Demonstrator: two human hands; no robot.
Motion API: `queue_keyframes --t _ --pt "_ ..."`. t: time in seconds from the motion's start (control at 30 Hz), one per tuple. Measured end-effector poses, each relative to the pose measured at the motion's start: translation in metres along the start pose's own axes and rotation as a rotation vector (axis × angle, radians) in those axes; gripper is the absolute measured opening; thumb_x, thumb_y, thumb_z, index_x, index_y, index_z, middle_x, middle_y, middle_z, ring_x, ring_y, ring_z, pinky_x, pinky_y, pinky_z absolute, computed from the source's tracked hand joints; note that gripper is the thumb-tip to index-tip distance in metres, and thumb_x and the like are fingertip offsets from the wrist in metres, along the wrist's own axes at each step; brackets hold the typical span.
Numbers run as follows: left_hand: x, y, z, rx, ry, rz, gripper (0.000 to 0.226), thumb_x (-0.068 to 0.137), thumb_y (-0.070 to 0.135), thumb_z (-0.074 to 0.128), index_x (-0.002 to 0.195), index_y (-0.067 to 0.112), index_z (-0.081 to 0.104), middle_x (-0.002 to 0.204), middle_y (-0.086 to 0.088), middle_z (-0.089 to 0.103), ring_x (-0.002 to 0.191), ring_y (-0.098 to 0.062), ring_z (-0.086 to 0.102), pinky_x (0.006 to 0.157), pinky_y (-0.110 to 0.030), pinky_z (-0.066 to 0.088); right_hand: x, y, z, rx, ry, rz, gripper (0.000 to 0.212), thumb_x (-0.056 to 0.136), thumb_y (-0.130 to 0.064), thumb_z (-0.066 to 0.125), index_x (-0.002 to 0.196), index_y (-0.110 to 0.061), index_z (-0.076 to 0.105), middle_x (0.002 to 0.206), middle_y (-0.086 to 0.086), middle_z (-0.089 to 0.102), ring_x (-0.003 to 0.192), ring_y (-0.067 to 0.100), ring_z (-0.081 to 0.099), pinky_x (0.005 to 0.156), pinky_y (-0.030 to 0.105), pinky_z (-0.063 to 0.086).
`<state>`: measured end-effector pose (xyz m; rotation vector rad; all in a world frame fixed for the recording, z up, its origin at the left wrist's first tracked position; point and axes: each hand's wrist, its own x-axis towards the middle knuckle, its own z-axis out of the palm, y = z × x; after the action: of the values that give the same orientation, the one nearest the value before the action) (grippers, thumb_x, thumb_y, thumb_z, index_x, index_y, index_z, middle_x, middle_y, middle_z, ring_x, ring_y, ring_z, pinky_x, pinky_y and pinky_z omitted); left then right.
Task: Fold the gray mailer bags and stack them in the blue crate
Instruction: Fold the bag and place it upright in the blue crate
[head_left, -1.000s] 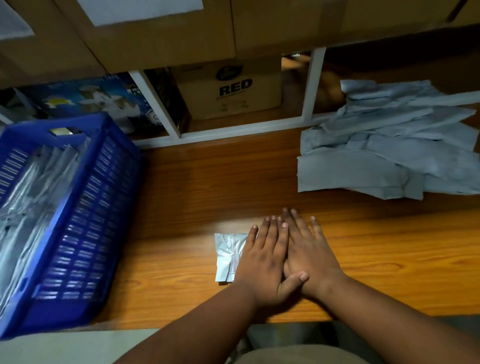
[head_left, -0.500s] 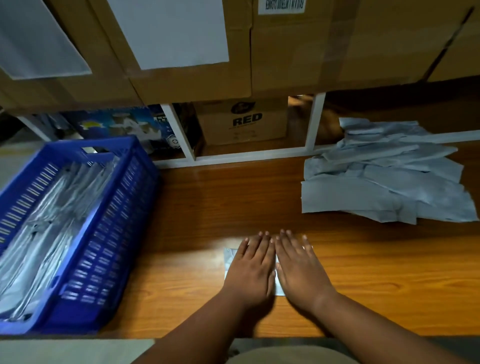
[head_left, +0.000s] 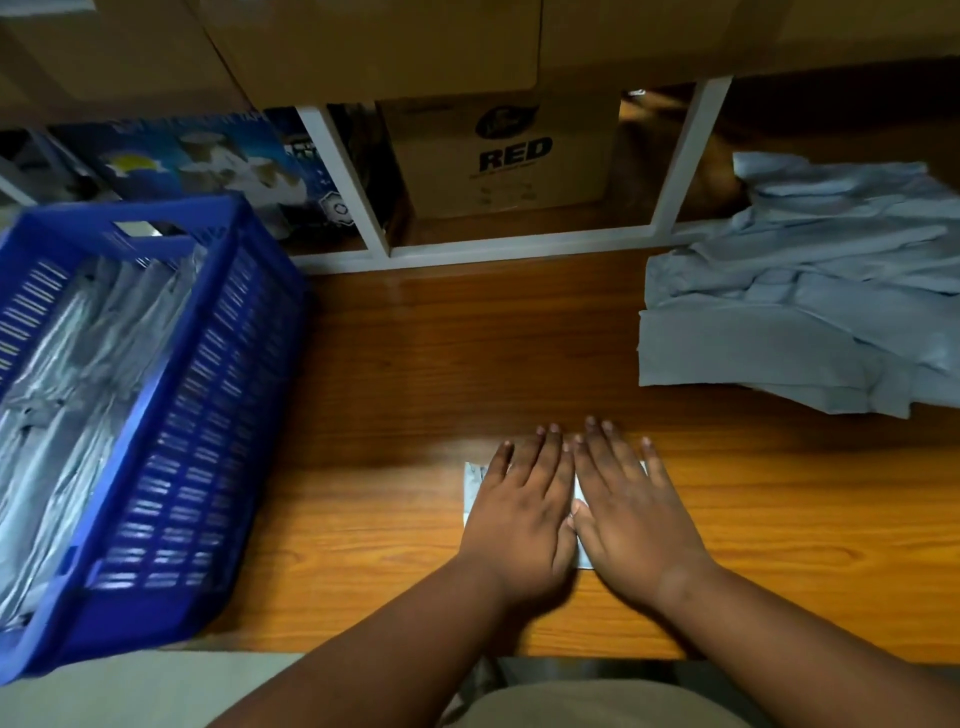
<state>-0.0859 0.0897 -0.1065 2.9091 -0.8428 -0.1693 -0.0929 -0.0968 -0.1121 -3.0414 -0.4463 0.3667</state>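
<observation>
While we look down from the head camera, the blue crate (head_left: 156, 415) sits at the far left, partly on the table (head_left: 415, 353) and overhanging its near edge. Inside it we see folded gray mailer bags (head_left: 67, 374) packed in rows, their surfaces shiny under the light. Behind the crate, on a low shelf with white dividers (head_left: 343, 176), stands a blue printed box (head_left: 208, 161), and next to it a brown carton (head_left: 498, 156) marked RED. More large cardboard boxes (head_left: 389, 47) fill the top of the view.

Moving toward the middle, near the front edge of the table, we find the folded mailer bag (head_left: 474, 488) lying flat on the wood. Our left hand (head_left: 519, 514) rests palm down on it, fingers straight and held close together, pressing the bag against the table. Only a thin strip of the bag shows at the left of that hand, and a sliver shows between the two hands. Our right hand (head_left: 628, 519) lies just beside the left, thumbs touching, also palm down with fingers straight and slightly fanned, pressing the same bag. Neither hand pinches or grips anything.

Further right, well apart from the hands, a loose pile of unfolded gray mailer bags (head_left: 810, 312) lies spread over the far right part of the table, overlapping one another and reaching the frame edge.
</observation>
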Motion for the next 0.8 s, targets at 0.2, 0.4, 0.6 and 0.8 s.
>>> queue_keyframes --t 0.2,0.4,0.6,0.8 --pt "0.000 -0.002 0.001 -0.016 -0.016 0.002 0.079 0.102 0.045 0.036 0.170 0.011 0.012 0.177 -0.013 0.009 0.165 -0.027 0.000 0.129 -0.060 0.009 0.000 -0.002 -0.002 0.012 0.001 -0.002 0.077 0.106 -0.057 0.014 0.170 -0.018 -0.004 0.177 0.008 -0.014 0.163 0.025 -0.018 0.132 0.058 0.003" --pt "0.000 -0.006 -0.009 -0.032 -0.060 0.020 0.080 0.100 0.047 0.036 0.170 0.012 0.016 0.177 -0.013 0.011 0.165 -0.029 0.007 0.128 -0.059 0.015 -0.001 -0.006 -0.011 -0.001 -0.018 0.014 0.077 0.105 -0.057 0.011 0.170 -0.020 -0.008 0.176 0.006 -0.020 0.161 0.023 -0.024 0.131 0.057 -0.004" --pt "-0.017 -0.038 -0.026 0.071 -0.059 0.006 0.076 0.104 0.053 0.029 0.168 0.011 0.024 0.176 -0.016 0.014 0.163 -0.033 0.011 0.132 -0.052 0.004 0.007 -0.013 -0.017 0.029 0.023 0.028 0.078 0.104 -0.056 0.009 0.171 -0.016 0.014 0.179 0.008 0.003 0.165 0.025 -0.005 0.132 0.056 0.000" --pt "-0.028 -0.046 -0.003 0.008 -0.022 -0.053 0.076 0.109 0.056 0.023 0.170 0.012 0.015 0.177 -0.016 0.011 0.164 -0.032 0.005 0.131 -0.052 0.008 0.008 -0.036 0.001 0.053 0.067 -0.017 0.074 0.108 -0.059 0.016 0.172 -0.021 0.009 0.179 0.003 -0.004 0.164 0.020 -0.013 0.132 0.056 -0.001"
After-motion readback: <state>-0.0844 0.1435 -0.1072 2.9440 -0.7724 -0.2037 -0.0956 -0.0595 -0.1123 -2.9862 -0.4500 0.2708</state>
